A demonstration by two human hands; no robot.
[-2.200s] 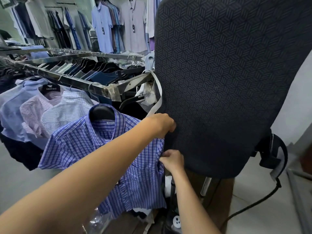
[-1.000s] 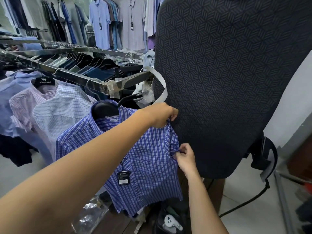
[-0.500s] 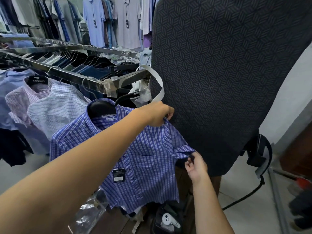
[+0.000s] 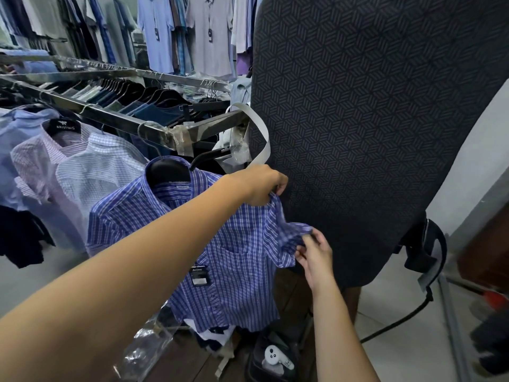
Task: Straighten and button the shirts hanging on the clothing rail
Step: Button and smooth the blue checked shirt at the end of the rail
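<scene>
A blue plaid short-sleeved shirt (image 4: 234, 260) hangs on a black hanger (image 4: 168, 170) from the metal clothing rail (image 4: 115, 117). My left hand (image 4: 261, 183) grips the shirt's right shoulder seam. Lower down, my right hand (image 4: 312, 250) pinches the hem of that sleeve and holds it out to the right. A dark price tag (image 4: 199, 274) dangles at the shirt's front placket.
Pale checked and lilac shirts (image 4: 91, 172) hang to the left on the same rail. A large dark patterned board (image 4: 371, 119) stands close on the right. A clear plastic bag (image 4: 148, 346) and a white controller (image 4: 274, 357) lie below. More shirts hang on the back wall.
The sleeve was tucked against the dark board; my right hand has drawn it out to the right and spread it. My left hand stays on the shoulder.
</scene>
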